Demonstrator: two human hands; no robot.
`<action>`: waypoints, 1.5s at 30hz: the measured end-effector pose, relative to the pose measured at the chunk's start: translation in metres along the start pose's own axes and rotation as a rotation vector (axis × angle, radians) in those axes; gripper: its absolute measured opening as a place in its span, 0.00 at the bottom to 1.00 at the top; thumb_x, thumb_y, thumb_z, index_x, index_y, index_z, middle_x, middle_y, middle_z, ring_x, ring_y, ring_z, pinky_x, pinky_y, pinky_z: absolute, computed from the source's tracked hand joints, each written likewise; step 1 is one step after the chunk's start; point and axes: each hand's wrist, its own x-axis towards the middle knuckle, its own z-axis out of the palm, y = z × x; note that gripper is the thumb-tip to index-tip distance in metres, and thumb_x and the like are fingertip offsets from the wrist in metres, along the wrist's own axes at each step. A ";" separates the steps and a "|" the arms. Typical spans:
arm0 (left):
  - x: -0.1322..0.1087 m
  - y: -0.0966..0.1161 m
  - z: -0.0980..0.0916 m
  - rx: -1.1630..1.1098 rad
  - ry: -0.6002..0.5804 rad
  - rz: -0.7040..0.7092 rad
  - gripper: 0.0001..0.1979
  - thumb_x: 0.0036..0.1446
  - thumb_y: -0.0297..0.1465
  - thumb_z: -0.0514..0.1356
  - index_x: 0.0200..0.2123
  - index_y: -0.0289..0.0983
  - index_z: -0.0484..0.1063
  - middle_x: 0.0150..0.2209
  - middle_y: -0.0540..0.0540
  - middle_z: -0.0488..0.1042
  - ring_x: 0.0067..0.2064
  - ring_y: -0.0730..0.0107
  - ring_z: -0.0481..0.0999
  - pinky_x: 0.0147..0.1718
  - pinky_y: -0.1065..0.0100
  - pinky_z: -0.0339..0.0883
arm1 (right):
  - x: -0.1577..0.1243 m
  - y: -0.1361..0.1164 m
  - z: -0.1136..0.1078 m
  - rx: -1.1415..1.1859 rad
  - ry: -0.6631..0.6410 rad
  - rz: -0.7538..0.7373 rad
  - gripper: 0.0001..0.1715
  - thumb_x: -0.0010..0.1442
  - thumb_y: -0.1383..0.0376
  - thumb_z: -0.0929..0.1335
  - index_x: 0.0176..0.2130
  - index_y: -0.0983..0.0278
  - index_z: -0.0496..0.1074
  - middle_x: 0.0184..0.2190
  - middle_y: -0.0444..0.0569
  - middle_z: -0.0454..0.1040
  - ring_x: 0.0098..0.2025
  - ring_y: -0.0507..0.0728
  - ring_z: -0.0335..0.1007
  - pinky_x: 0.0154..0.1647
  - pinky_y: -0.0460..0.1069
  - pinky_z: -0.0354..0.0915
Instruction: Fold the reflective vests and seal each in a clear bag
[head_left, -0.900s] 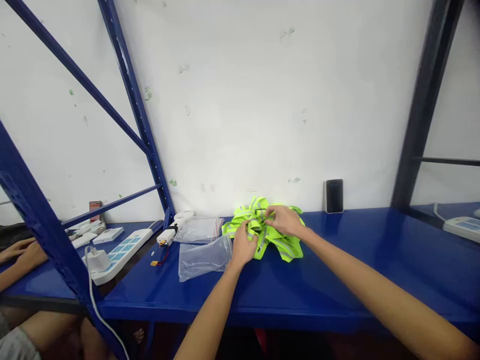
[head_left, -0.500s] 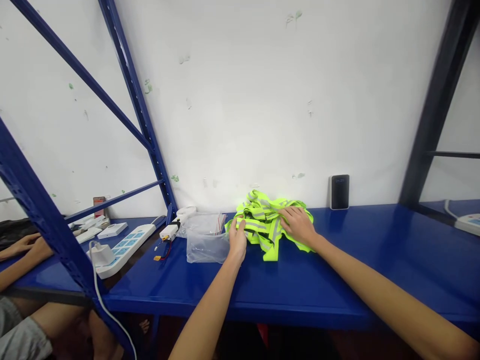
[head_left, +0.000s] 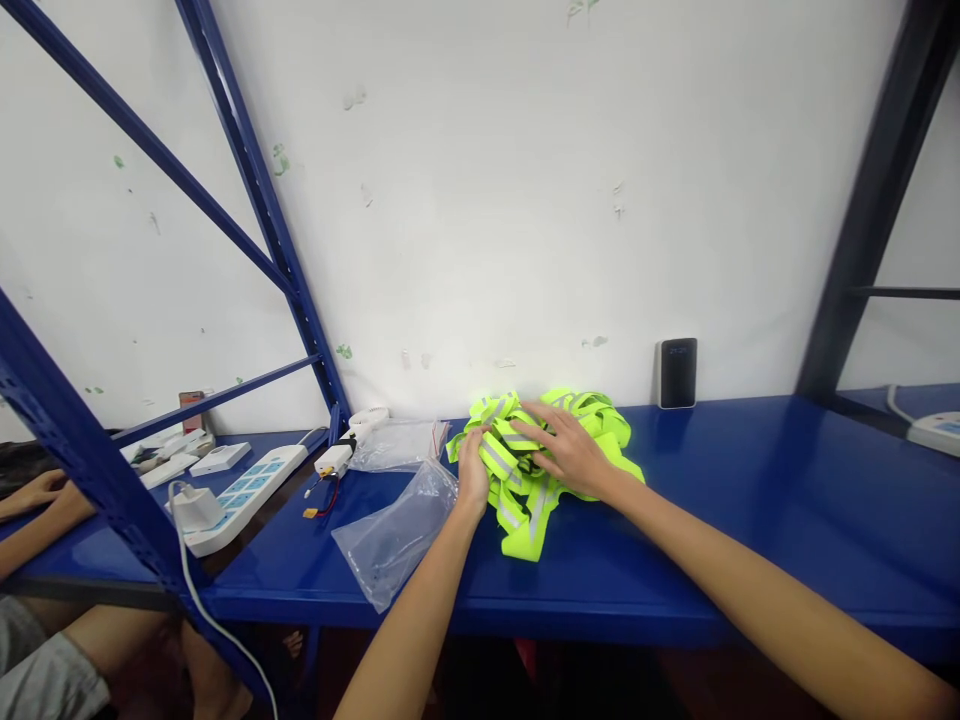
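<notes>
Head camera view: two bare hands meet a loose tangle of fluorescent yellow reflective strapping point(head_left: 501, 462) on a blue table point(head_left: 735, 510), near the white wall point(head_left: 480, 220). The tangle lies directly between them, spread wider from left to right than from front to back, with no single clear long axis. At its left edge, the left hand point(head_left: 472, 472) presses with bent fingers; whether they pinch a strap cannot be told. From the right, the right hand point(head_left: 571, 452) reaches over the top, fingers apart and splayed across the folds, gripping nothing firmly by the look of it. More strapping bulges behind and to the right of that hand, making it the nearer of the two to that side. One flat strap end point(head_left: 525, 540) points toward the person, between the forearms and untouched by either hand. Just beside the left wrist lies a clear plastic bag point(head_left: 397, 535).
</notes>
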 end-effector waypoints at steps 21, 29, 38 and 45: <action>-0.014 0.026 -0.006 0.645 -0.276 0.540 0.28 0.58 0.36 0.57 0.60 0.40 0.54 0.57 0.39 0.65 0.56 0.57 0.68 0.54 0.57 0.62 | 0.031 0.006 -0.033 0.471 0.224 0.686 0.25 0.57 0.45 0.66 0.38 0.64 0.71 0.35 0.51 0.73 0.38 0.61 0.69 0.40 0.53 0.65; 0.006 0.024 -0.025 0.865 -0.494 0.760 0.35 0.52 0.31 0.60 0.62 0.40 0.54 0.62 0.38 0.60 0.63 0.54 0.60 0.58 0.55 0.58 | 0.042 0.009 -0.027 1.013 0.176 0.983 0.28 0.53 0.52 0.68 0.52 0.56 0.67 0.36 0.48 0.74 0.27 0.55 0.69 0.17 0.46 0.61; 0.012 0.022 -0.015 0.323 -0.187 0.261 0.13 0.52 0.32 0.60 0.42 0.37 0.74 0.41 0.44 0.77 0.46 0.58 0.75 0.48 0.59 0.67 | 0.034 0.003 -0.027 0.968 -0.031 0.743 0.28 0.60 0.48 0.64 0.54 0.58 0.69 0.57 0.52 0.68 0.55 0.65 0.66 0.48 0.56 0.68; 0.020 0.020 -0.013 -0.223 -0.117 -0.149 0.15 0.50 0.38 0.63 0.39 0.36 0.75 0.39 0.46 0.79 0.45 0.60 0.77 0.44 0.63 0.69 | 0.025 0.002 -0.025 0.497 -0.164 0.547 0.31 0.57 0.49 0.68 0.53 0.63 0.70 0.55 0.59 0.65 0.57 0.68 0.63 0.55 0.62 0.62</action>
